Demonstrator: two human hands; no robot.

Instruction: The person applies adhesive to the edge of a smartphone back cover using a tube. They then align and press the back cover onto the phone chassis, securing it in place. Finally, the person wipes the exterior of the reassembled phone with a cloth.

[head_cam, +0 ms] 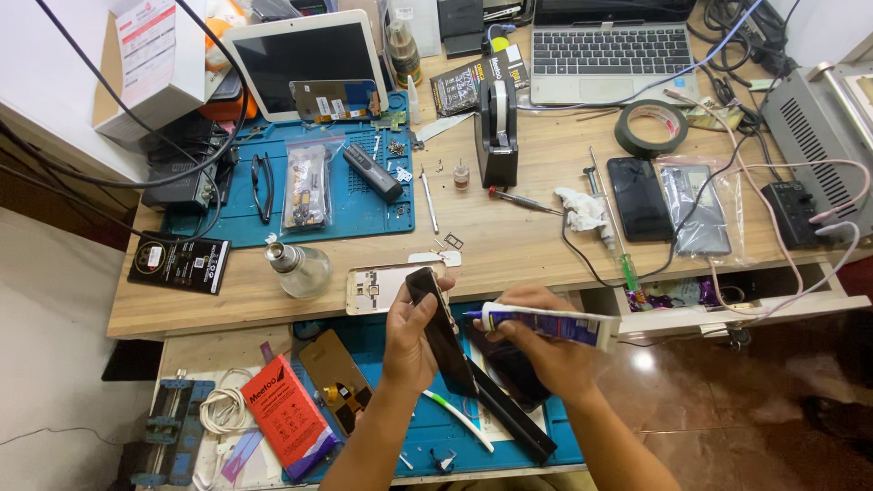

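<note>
Down at the near edge, two bare forearms rise into view over a pulled-out shelf lined with a blue work mat (427, 436). Left hand (411, 338) is wrapped around a black phone frame (438, 329), fingers curled shut on its back and thumb pressed along its edge, holding it tilted up on its side above the mat. Right hand (538, 350) has its fingers clamped on a white and blue glue tube (546, 323), lying almost level, its thin blue nozzle aimed left and sitting right at the frame's edge; whether the tip touches cannot be told. Under the hands lies a long black bar (514, 420) on the mat, with a white and green tool (459, 418) just beside it. To the left on the same shelf sit an orange packet (289, 414), a gold-backed screen panel (335, 375) and a coil of white cable (220, 407). Up on the wooden desk (518, 241), a gold phone shell (382, 286) rests just beyond the left hand, a clear glass bottle (300, 265) next to it. Farther back stand a black tape dispenser (497, 132), a roll of black tape (651, 127), a white tablet (305, 59) and a laptop (611, 45), with two dark phones (668, 202) off to the right.
</note>
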